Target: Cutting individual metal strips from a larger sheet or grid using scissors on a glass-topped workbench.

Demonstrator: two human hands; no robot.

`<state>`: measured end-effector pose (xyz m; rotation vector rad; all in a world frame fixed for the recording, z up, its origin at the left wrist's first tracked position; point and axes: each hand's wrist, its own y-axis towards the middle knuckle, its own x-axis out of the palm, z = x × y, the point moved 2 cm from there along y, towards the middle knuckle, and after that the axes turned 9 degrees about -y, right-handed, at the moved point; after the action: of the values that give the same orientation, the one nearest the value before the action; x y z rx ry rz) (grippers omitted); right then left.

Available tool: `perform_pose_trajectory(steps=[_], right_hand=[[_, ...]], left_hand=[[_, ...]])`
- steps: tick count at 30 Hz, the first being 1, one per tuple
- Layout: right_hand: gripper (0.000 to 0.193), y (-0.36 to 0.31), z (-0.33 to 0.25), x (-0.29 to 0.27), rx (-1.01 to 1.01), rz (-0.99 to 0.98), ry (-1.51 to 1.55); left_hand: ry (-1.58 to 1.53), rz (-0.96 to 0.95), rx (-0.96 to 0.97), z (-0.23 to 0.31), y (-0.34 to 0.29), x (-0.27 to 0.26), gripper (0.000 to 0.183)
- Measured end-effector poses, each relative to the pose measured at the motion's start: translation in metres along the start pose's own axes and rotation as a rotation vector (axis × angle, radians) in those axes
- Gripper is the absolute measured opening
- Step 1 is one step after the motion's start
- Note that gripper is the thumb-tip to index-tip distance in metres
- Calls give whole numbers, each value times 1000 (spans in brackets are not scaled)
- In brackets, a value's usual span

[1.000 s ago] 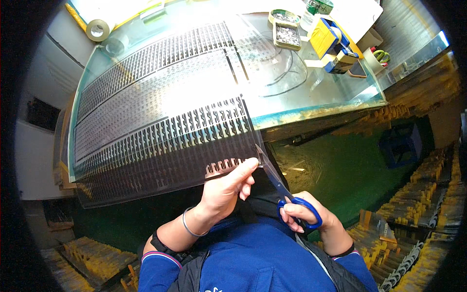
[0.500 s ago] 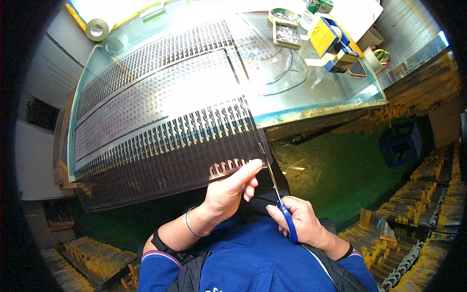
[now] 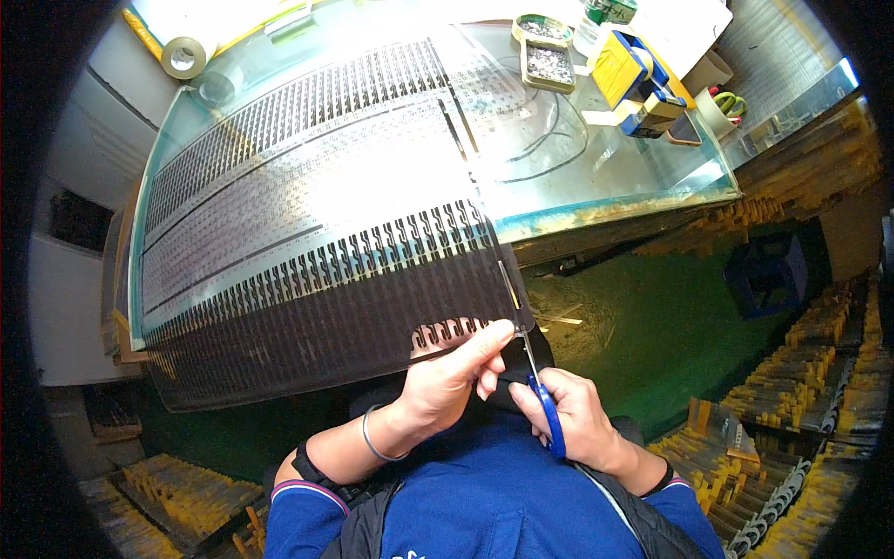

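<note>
A large see-through film sheet [image 3: 298,345] printed with rows of dark, comb-like marks lies over the glass table, its near part hanging off the edge toward me. My left hand [image 3: 452,373] pinches the sheet's near right corner between thumb and fingers. A pair of scissors with blue handles [image 3: 549,424] is in my right hand [image 3: 582,419], thumb and fingers in the loops. The blades point away from me and lie along the sheet's right edge, beside my left thumb. Whether they are fully closed is hard to make out.
On the glass table [image 3: 633,191] stand a yellow-and-blue tape dispenser [image 3: 633,79] and a small tray of bits [image 3: 548,67]. A tape roll [image 3: 184,58] is at the far left. A blue crate [image 3: 765,272] sits on the green floor, near racks with yellow pieces [image 3: 792,382].
My left hand and the sheet's corner have shifted slightly right and toward me. The scissors' handles have moved a little away from me, the blades reaching farther along the sheet's right edge.
</note>
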<state>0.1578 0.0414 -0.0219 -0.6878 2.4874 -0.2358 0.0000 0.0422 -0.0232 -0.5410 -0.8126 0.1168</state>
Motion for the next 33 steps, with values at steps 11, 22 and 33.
perform_pose_trajectory(steps=[11, 22, 33], right_hand=[[26, 7, -2, -3, -100, 56, 21], [26, 3, -3, -4, -36, 28, 25], [20, 11, 8, -4, -57, 11, 112]], left_hand=[[-32, -116, -84, -10, -8, 4, 15], [17, -57, -77, -12, -10, 8, 17], [38, -130, -176, -20, -15, 7, 18]])
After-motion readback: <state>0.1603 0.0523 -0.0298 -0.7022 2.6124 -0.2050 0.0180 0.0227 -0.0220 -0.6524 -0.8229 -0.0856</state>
